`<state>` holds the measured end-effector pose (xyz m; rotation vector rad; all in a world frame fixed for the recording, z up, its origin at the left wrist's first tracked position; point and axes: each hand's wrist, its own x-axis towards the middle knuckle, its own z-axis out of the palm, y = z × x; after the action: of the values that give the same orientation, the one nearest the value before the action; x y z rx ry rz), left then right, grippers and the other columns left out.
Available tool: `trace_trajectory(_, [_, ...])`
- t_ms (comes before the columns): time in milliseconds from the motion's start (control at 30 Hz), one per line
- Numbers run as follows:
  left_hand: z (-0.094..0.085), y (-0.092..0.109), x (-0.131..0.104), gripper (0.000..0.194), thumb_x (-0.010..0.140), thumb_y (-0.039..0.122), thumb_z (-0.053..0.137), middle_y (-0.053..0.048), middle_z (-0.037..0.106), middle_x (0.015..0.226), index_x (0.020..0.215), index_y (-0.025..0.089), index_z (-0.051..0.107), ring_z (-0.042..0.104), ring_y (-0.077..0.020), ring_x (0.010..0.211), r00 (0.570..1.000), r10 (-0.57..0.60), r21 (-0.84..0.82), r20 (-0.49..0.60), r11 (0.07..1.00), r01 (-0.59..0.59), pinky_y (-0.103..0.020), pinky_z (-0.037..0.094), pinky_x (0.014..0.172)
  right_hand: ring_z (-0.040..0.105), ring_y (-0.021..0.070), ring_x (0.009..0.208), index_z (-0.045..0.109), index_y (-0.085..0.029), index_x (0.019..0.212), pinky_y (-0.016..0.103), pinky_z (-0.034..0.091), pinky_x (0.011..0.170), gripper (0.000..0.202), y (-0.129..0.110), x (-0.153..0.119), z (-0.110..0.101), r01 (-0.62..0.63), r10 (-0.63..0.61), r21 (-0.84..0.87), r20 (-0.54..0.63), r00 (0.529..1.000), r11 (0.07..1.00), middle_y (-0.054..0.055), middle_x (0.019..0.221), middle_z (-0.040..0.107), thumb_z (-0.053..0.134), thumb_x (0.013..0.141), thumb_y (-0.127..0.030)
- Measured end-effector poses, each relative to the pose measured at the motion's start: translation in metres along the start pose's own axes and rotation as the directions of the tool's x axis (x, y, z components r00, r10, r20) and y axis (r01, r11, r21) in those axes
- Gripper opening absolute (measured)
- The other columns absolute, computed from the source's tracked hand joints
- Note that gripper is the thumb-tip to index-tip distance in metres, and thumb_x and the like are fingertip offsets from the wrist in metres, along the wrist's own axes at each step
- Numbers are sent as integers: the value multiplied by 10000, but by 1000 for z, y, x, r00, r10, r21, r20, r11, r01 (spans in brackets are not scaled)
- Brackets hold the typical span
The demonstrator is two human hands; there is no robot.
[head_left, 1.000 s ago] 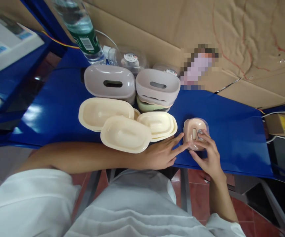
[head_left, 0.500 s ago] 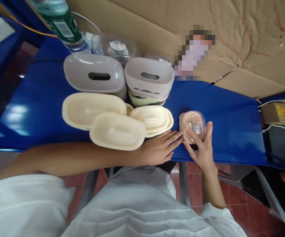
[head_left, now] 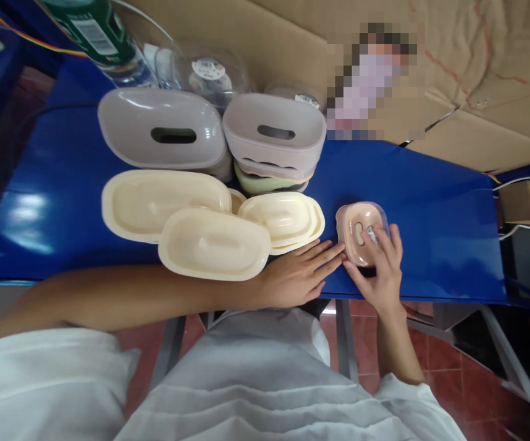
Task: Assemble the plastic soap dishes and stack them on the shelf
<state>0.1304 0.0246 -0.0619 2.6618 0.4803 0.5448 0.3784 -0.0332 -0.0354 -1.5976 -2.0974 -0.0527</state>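
A small pink box with a clear lid [head_left: 361, 229] sits on the blue table, right of centre. My right hand [head_left: 381, 266] rests on it, fingers over its right part and the round sticker, thumb at its lower edge. My left hand [head_left: 299, 274] lies flat near the table's front edge, fingers spread, fingertips at the box's lower left corner. Cream oval trays [head_left: 214, 244] and smaller cream lids [head_left: 279, 217] lie left of the box. Behind them are a large grey container [head_left: 161, 125] and a smaller grey one [head_left: 274, 131], stacked over a green one [head_left: 265, 182].
Clear round packs [head_left: 210, 70] and a bottle with a green label [head_left: 97, 37] stand at the back left, against cardboard [head_left: 265, 37]. The blue table [head_left: 444, 226] has its front edge before my body. A small carton [head_left: 517, 202] is at the far right.
The fingers of my right hand have come down over the pink box's sticker and drawn closer together. My left hand stays flat. The view has shifted slightly.
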Motion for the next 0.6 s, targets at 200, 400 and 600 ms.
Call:
trace_trajectory(200, [-5, 0, 0, 525, 1041, 270, 553, -242, 382, 1724, 1533, 91, 525, 465, -361, 1569, 1000, -4, 34, 21, 999, 4, -522, 359, 1313, 495, 451, 1493, 588, -313, 1545, 712, 361, 1199, 569, 49, 11, -22, -98, 91, -231, -39, 995, 968, 145, 1597, 566, 721, 996, -380])
trace_trajectory(400, [-11, 2, 2, 444, 1021, 268, 582, -269, 482, 1643, 1416, 71, 618, 531, -368, 1509, 1000, 24, 78, -15, 997, -23, -502, 370, 1304, 557, 392, 1468, 566, -294, 1580, 549, 463, 1192, 639, 40, 47, -35, 50, -75, -118, -219, 973, 992, 147, 1592, 578, 732, 968, -215])
trace_trajectory(600, [-6, -2, 1, 418, 1041, 273, 510, -232, 645, 1437, 1398, 85, 621, 586, -372, 1427, 998, 66, 63, -7, 996, -66, -537, 491, 1178, 714, 257, 1260, 623, -229, 1495, 443, 565, 1081, 550, -40, 92, -17, 524, -557, 251, 80, 827, 814, 90, 1320, 769, 666, 970, -71])
